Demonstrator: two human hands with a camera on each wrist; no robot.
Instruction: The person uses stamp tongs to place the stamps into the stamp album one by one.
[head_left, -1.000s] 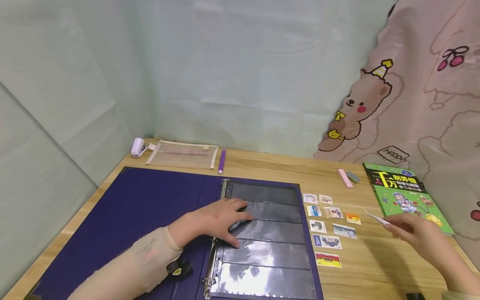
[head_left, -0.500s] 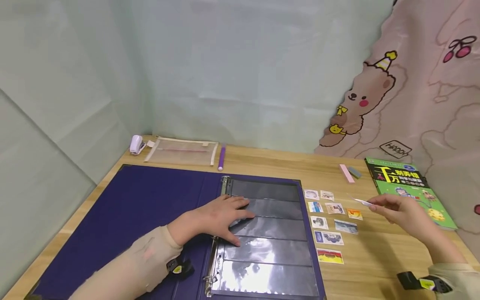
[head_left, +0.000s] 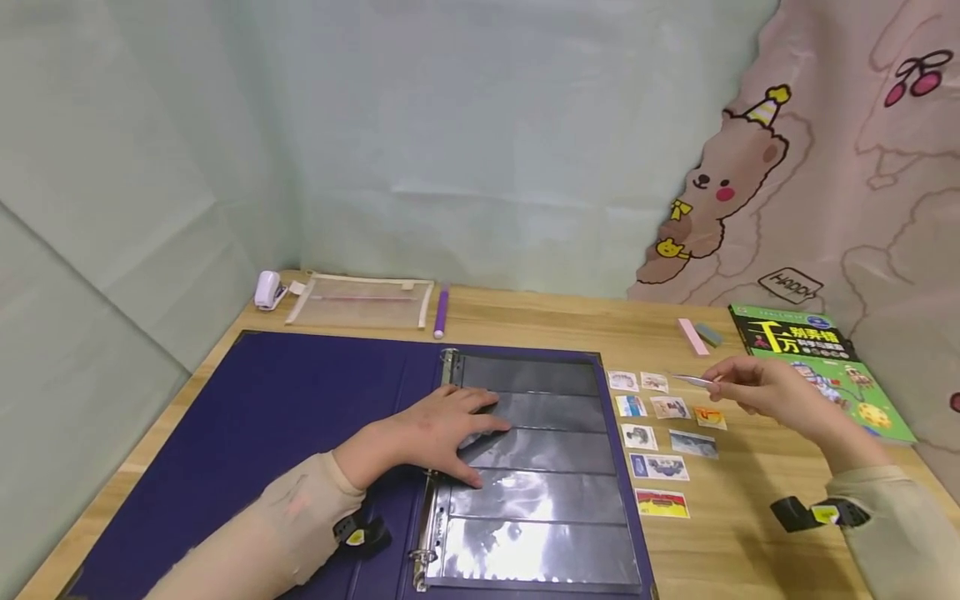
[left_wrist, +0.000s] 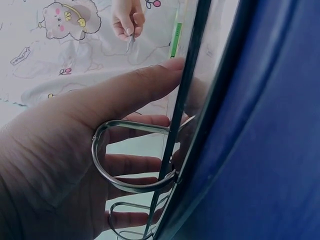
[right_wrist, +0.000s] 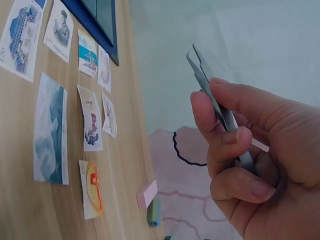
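Observation:
My left hand rests with spread fingers on the clear pocket page of an open blue ring binder. In the left wrist view a metal ring stands in front of the palm, and the fingertips lie at the page edge. My right hand pinches metal tweezers between thumb and fingers. Their bent tips are slightly apart with nothing between them. In the head view those tips reach close to a small stamp in the back row. Several more stamps lie in rows along the binder's right edge.
A green book lies at the right, with a pink stick-like block and a grey-green block beside it. Along the back are a mesh zip pouch, a purple pen and a small white stapler.
My right hand has moved left and away from me with the tweezers, from beside the book toward the back stamps. My left hand stays on the page.

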